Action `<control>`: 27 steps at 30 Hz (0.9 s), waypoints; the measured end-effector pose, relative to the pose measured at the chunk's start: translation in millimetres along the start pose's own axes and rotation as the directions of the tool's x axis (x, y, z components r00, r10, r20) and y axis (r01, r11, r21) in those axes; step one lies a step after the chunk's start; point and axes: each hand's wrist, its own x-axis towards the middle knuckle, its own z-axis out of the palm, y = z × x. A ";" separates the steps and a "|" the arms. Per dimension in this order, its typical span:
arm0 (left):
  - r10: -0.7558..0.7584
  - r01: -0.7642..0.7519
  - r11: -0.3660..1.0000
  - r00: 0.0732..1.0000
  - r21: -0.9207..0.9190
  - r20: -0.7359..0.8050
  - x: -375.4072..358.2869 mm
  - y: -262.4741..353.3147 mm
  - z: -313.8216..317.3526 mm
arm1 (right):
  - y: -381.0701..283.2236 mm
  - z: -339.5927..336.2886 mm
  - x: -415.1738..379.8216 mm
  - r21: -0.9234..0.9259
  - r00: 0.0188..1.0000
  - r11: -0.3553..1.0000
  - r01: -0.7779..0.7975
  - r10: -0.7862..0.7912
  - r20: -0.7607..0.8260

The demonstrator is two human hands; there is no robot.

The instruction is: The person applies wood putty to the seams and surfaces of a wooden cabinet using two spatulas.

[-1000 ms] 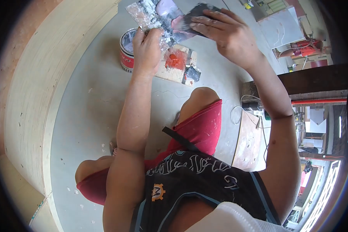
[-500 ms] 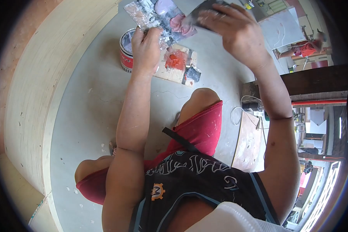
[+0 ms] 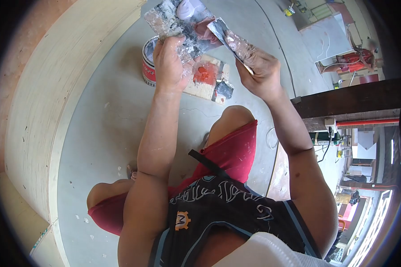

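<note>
My left hand (image 3: 171, 66) is closed round the lower edge of a paint-smeared board (image 3: 167, 20). On that board lie a pale lilac lump (image 3: 190, 9) and a dull pink smear (image 3: 203, 30). My right hand (image 3: 259, 66) grips a flat dark spreader (image 3: 229, 42) with a light edge, tilted, its far edge at the pink smear. Below my left hand, a wooden board (image 3: 202, 89) with a red-orange patch (image 3: 205, 73) and a small dark piece (image 3: 224, 90) rests on the floor. A red and white can (image 3: 149, 69) stands just left of it.
A curved pale wooden panel (image 3: 35, 111) runs along the left. Right of me are a dark beam (image 3: 352, 98), a sheet (image 3: 280, 178) on the floor and a cable (image 3: 276, 40). Another person in red (image 3: 358, 60) is at the far right, by a pale board (image 3: 325, 38).
My right hand has come down and inward, turning the spreader so its face and light edge show. My left hand and the board have shifted slightly right.
</note>
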 end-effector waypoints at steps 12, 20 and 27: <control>0.033 -0.053 0.987 0.991 0.152 0.129 1.8 6.5 -6.5 | 41.3 -18.7 -19.2 -0.264 0.980 0.961 -0.080 0.124 0.153; 0.007 -0.030 0.931 0.998 0.364 0.065 1.6 -7.3 -7.2 | 26.7 -45.6 14.4 -0.641 0.954 0.719 0.267 -0.102 0.283; -0.012 0.004 0.953 1.000 0.305 0.024 6.7 -11.7 -10.0 | 22.5 -55.4 22.7 -0.613 0.939 0.731 0.300 -0.112 0.325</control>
